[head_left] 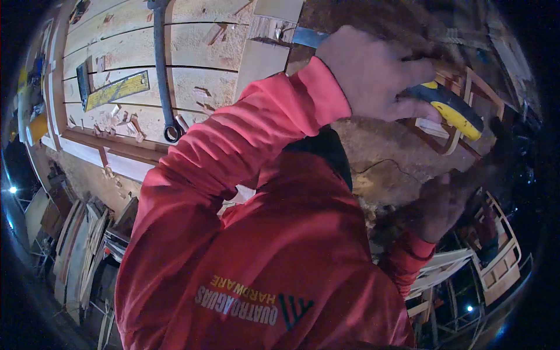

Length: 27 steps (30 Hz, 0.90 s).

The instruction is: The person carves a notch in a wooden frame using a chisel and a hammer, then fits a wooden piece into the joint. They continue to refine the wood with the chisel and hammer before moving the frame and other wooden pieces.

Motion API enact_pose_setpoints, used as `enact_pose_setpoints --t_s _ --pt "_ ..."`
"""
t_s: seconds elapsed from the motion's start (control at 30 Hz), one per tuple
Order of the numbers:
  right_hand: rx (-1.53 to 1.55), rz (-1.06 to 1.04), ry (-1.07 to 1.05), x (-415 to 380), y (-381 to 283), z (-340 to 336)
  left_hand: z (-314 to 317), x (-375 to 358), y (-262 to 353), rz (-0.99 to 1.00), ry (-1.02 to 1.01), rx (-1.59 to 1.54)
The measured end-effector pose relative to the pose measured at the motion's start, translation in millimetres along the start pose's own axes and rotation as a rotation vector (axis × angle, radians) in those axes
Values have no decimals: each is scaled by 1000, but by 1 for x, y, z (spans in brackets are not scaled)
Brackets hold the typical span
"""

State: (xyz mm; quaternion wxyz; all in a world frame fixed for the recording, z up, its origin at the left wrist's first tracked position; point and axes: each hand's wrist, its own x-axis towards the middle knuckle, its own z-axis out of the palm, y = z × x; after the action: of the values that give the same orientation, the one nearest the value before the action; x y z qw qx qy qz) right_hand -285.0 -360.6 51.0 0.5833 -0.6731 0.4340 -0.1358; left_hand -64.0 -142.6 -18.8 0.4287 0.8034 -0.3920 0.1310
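My left hand (373, 76) reaches across to the right, its fingers closed round a chisel with a yellow and black handle (458, 114). On the other side of the hand a flat metal blade (309, 38) points at a notched wooden piece (271, 29). Pale chips lie in the notch. Lower and nearer my body, my right hand (437, 207) is curled, dim and blurred. A dark shape extends up from it, too shadowed to name. To the left, a long ring-ended wrench (160, 70) and a square with a yellow blade (116, 90) rest on planks.
The planked wooden surface (204, 46) is scattered with chips and has a raised frame edge (116, 149). Lumber strips (81, 251) lean at the lower left. Wooden frames (501, 256) stand at the lower right, and another wooden frame (487, 87) is beyond the chisel handle.
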Motion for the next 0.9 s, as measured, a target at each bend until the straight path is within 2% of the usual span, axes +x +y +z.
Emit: enact_pose_setpoints --t_s 0.03,0.07,0.13,0.17,0.23,0.27,0.33,0.37,0.43,0.47,0.53,0.57,0.6,0.63,0.67,0.73,0.77,0.83,0.87,0.9 --pt "161 12 -57 11 0 -16 2 1 -4 8 7 -18" --pt "455 10 -215 29 1 -41 3 1 -5 13 13 -36" --pt "596 -117 -410 35 -7 -40 5 0 -6 9 11 -23" --pt "440 -238 -442 35 -10 -35 5 1 -7 10 11 -15" --pt "550 -148 -477 28 -4 -22 -6 4 1 -50 -89 31" --pt "812 72 -478 23 16 -19 -11 4 3 -83 -138 55" --pt "586 185 -408 5 24 4 -4 1 -2 -58 -58 53" --pt "106 63 -326 -11 20 18 -1 0 -4 -42 -19 46" --pt "88 70 -388 -6 9 15 -13 4 -2 -82 -106 52" --pt "551 206 -519 15 2 -10 -16 4 1 -107 -155 46" --pt "791 94 -529 31 6 -32 -14 4 0 -91 -123 17" --pt "555 -131 -419 30 22 -37 -14 4 -1 -84 -103 4" --pt "294 -240 -373 24 22 -27 -14 3 0 -82 -83 4" --pt "33 -337 -307 18 23 -17 -14 4 -1 -78 -62 9" --pt "-247 -319 -300 -6 14 23 -14 4 -1 -74 -43 14" --pt "-160 -167 -254 -19 12 36 -20 4 1 -89 -92 2" --pt "212 -45 -225 -12 18 22 -22 4 -2 -95 -112 4" --pt "327 -23 -173 -11 15 5 -19 1 -1 -89 -101 11" --pt "84 -146 -159 -7 5 2 -19 2 -3 -81 -89 18" --pt "185 -76 -231 -4 3 5 -20 2 -4 -82 -83 8"
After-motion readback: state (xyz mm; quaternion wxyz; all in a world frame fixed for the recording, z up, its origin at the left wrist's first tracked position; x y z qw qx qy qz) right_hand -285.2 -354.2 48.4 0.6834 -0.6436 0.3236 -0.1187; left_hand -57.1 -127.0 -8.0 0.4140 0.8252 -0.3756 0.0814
